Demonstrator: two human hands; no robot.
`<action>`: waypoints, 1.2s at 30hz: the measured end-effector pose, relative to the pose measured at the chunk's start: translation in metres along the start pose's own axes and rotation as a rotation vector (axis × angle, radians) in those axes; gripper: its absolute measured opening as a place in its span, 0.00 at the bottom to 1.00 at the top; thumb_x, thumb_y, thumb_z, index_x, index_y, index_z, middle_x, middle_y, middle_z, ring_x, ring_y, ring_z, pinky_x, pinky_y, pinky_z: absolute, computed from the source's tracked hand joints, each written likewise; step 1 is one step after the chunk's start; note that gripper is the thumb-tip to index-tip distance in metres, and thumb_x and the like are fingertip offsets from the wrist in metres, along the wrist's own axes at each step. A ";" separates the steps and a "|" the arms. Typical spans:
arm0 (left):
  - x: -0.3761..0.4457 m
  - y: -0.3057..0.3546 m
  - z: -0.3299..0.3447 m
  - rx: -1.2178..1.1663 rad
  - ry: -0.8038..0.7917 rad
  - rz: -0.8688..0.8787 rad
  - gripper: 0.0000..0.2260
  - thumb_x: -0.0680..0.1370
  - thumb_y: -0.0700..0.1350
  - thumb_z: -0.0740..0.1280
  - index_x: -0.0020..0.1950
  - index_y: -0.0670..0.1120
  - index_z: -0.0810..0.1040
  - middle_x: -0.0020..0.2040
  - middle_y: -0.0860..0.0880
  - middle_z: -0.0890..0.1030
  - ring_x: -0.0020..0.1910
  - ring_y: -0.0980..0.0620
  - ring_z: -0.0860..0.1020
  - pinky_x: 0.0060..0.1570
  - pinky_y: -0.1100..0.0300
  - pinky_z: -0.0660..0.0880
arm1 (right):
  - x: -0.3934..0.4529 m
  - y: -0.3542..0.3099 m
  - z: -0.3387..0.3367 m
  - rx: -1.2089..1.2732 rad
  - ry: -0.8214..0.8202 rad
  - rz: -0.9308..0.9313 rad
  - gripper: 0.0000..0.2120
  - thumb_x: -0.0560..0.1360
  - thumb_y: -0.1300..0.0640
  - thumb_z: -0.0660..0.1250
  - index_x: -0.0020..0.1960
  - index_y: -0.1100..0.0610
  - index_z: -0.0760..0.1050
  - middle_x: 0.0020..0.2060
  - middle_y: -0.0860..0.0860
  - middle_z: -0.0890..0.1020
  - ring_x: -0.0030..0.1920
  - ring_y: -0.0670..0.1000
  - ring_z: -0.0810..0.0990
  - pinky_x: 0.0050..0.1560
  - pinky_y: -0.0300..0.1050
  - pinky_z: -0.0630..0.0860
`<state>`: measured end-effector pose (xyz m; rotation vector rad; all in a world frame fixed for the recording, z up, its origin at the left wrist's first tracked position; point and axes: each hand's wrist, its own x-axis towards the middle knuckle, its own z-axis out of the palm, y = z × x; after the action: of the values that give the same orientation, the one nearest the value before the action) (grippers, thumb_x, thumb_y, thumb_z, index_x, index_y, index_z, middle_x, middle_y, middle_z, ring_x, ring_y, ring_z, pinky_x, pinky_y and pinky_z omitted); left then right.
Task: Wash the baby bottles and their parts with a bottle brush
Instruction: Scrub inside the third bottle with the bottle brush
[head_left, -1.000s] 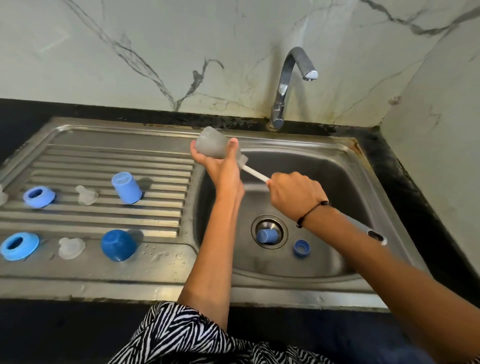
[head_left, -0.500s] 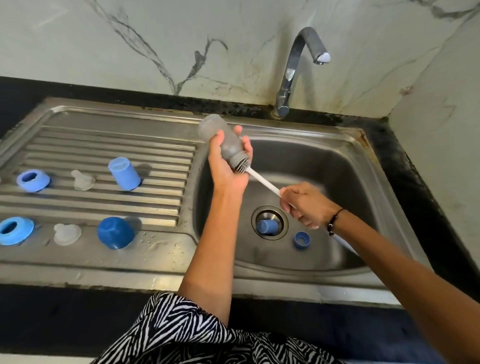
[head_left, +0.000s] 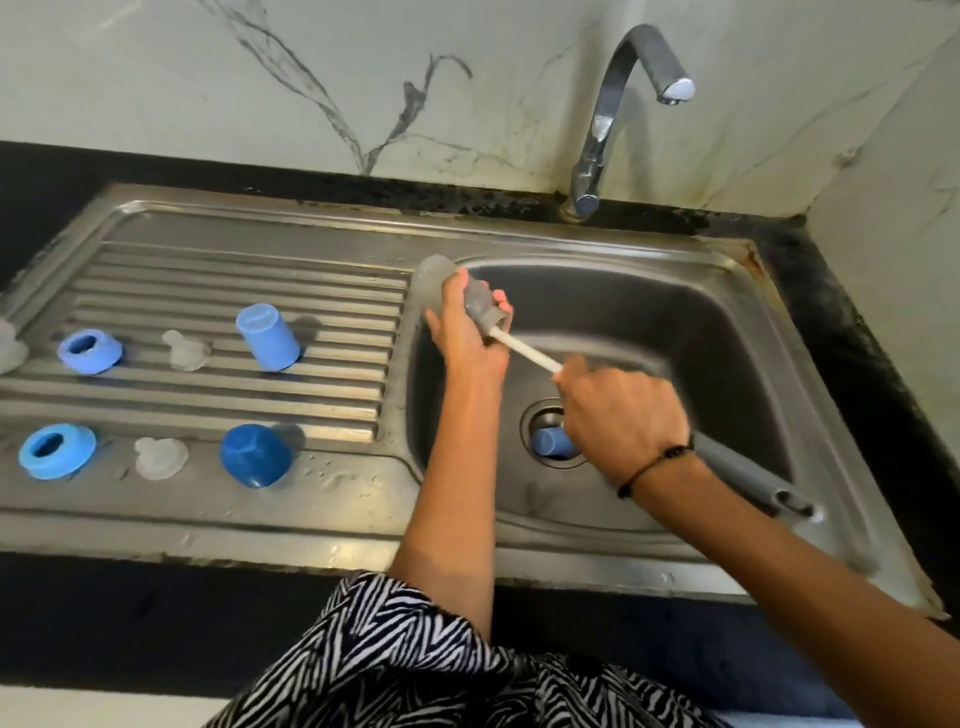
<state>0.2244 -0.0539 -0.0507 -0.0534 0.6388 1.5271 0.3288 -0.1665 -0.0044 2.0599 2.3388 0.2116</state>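
My left hand (head_left: 465, 338) grips a clear baby bottle (head_left: 436, 283) at the left rim of the sink basin (head_left: 701, 332), its mouth pointing right. The bottle brush (head_left: 524, 352) has its head inside the bottle. My right hand (head_left: 621, 415) grips the brush's white shaft, and its grey handle end (head_left: 763, 480) sticks out past my wrist. On the drainboard (head_left: 208, 270) lie two blue rings (head_left: 89, 352) (head_left: 56, 450), two clear nipples (head_left: 184, 351) (head_left: 160, 457) and two blue caps (head_left: 267, 338) (head_left: 254, 455).
A blue cap (head_left: 550, 442) sits in the drain hole. The chrome tap (head_left: 618, 109) arches over the basin's back edge, with no water running. Marble wall stands behind and to the right. A clear piece (head_left: 10, 345) shows at the far left edge.
My right hand has pushed the brush further into the bottle after drawing it back. The bottle stays in my left hand, lower at the basin's rim. The small blue ring is now hidden.
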 end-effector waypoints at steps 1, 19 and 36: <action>0.000 0.000 0.002 0.002 -0.007 0.000 0.25 0.75 0.42 0.68 0.70 0.41 0.67 0.38 0.44 0.75 0.25 0.52 0.75 0.24 0.64 0.72 | -0.002 0.001 -0.002 -0.026 0.042 0.002 0.11 0.82 0.53 0.51 0.53 0.57 0.70 0.44 0.53 0.82 0.43 0.60 0.82 0.34 0.45 0.66; -0.012 -0.010 0.012 0.088 0.011 -0.098 0.22 0.75 0.45 0.70 0.66 0.45 0.68 0.55 0.40 0.73 0.36 0.48 0.77 0.30 0.61 0.77 | 0.026 -0.003 0.000 0.079 -0.035 0.085 0.10 0.79 0.59 0.55 0.55 0.60 0.72 0.50 0.58 0.79 0.50 0.62 0.78 0.39 0.47 0.65; -0.004 -0.015 0.003 0.098 -0.037 -0.090 0.18 0.76 0.48 0.69 0.61 0.47 0.66 0.33 0.45 0.75 0.22 0.53 0.73 0.21 0.66 0.69 | -0.005 0.006 -0.001 -0.058 0.147 0.020 0.05 0.74 0.60 0.65 0.47 0.61 0.76 0.37 0.56 0.80 0.35 0.60 0.79 0.29 0.44 0.63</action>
<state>0.2395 -0.0572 -0.0521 0.0199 0.6721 1.4052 0.3349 -0.1711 -0.0028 2.1089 2.3617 0.4402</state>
